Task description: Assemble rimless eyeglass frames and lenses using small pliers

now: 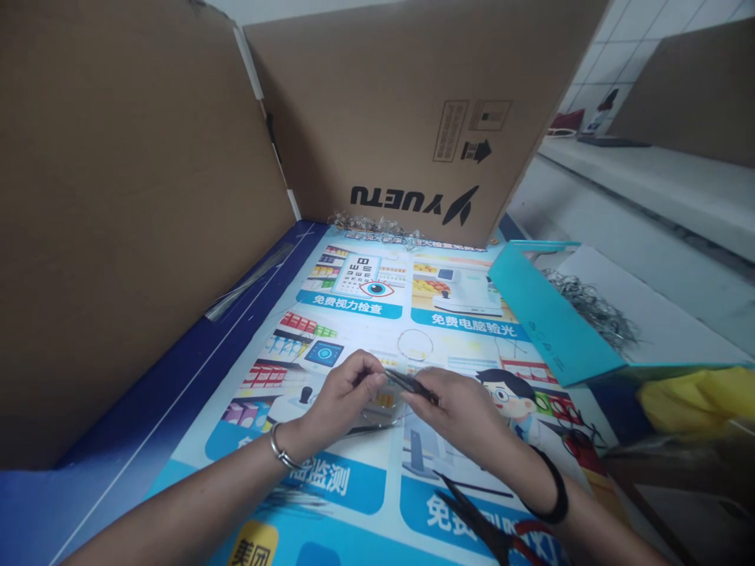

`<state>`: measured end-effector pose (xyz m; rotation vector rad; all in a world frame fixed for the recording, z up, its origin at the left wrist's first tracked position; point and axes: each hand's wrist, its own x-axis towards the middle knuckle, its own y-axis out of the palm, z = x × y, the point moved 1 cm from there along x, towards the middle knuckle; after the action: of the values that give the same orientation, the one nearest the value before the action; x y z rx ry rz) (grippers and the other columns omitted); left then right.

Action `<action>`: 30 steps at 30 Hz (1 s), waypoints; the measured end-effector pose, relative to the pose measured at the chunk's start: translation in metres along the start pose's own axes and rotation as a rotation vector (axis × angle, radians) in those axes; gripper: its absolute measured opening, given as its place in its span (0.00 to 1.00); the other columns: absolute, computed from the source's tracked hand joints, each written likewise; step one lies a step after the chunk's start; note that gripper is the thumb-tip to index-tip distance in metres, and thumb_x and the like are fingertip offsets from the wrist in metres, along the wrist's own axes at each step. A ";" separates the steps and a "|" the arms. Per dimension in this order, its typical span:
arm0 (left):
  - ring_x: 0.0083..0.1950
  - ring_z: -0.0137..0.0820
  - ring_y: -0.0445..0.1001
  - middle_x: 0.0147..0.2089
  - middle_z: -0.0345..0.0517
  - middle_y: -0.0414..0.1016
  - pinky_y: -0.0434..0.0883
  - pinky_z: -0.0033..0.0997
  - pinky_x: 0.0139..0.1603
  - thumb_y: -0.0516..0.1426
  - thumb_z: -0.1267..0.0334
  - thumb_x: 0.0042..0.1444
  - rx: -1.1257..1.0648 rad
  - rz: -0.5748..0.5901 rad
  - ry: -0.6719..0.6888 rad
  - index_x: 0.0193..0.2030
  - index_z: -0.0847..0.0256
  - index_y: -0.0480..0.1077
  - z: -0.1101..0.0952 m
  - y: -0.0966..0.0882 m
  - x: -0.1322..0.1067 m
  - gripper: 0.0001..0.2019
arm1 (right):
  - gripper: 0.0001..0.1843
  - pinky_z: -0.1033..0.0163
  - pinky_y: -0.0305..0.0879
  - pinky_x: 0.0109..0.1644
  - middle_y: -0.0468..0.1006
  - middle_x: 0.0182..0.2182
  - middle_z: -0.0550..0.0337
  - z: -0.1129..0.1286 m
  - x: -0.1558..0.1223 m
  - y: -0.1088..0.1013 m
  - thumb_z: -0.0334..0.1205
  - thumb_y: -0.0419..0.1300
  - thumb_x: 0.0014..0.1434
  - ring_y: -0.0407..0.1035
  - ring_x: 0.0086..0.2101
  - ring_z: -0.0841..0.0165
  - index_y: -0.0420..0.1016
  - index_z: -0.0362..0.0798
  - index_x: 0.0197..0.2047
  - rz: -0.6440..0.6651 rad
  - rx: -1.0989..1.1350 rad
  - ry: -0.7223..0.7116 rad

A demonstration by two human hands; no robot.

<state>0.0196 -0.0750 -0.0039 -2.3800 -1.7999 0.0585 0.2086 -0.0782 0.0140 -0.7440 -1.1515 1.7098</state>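
My left hand [345,393] and my right hand [457,409] meet over a printed poster [354,314] on the table. Both pinch a pair of glasses [396,387] with clear lenses and thin dark arms. The left fingers are closed on the near end of the frame. The right fingers are closed on the dark arm beside it. A metal bangle rings my left wrist and a black band my right wrist.
Brown cardboard panels [130,196] wall the left and back. A teal box [548,314] holding thin wire frames [590,303] lies at the right, with yellow cloth [696,397] beyond. Black scissors with red handles [489,531] lie near my right forearm. Clear plastic bits [371,226] line the back.
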 end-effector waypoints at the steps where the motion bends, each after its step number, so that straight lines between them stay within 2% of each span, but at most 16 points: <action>1: 0.28 0.25 0.61 0.27 0.36 0.62 0.61 0.25 0.31 0.53 0.60 0.58 0.009 -0.006 0.005 0.34 0.62 0.64 0.000 0.000 0.000 0.07 | 0.15 0.68 0.51 0.29 0.74 0.28 0.59 0.000 0.000 0.000 0.48 0.52 0.60 0.67 0.29 0.70 0.70 0.47 0.30 0.000 0.002 0.001; 11: 0.33 0.27 0.66 0.31 0.40 0.67 0.64 0.27 0.36 0.50 0.60 0.60 0.140 -0.083 0.117 0.34 0.61 0.65 0.003 -0.001 -0.002 0.08 | 0.17 0.67 0.54 0.31 0.74 0.29 0.58 0.001 0.000 0.003 0.50 0.51 0.61 0.68 0.31 0.68 0.71 0.47 0.31 0.006 0.009 -0.025; 22: 0.35 0.27 0.67 0.33 0.40 0.69 0.64 0.26 0.36 0.49 0.63 0.60 0.193 -0.074 0.119 0.35 0.60 0.65 0.005 -0.003 -0.001 0.06 | 0.16 0.67 0.57 0.34 0.74 0.29 0.58 -0.002 0.001 0.003 0.49 0.51 0.62 0.68 0.32 0.67 0.70 0.47 0.31 0.035 0.081 -0.064; 30: 0.34 0.27 0.67 0.31 0.40 0.68 0.64 0.26 0.36 0.50 0.60 0.60 0.139 -0.068 0.083 0.34 0.61 0.65 0.006 -0.002 -0.001 0.08 | 0.13 0.66 0.58 0.35 0.75 0.30 0.57 0.000 0.001 0.002 0.46 0.53 0.61 0.68 0.33 0.66 0.73 0.47 0.33 0.072 0.056 -0.066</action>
<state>0.0166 -0.0747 -0.0093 -2.1921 -1.7765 0.0735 0.2073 -0.0772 0.0123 -0.7064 -1.1290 1.8310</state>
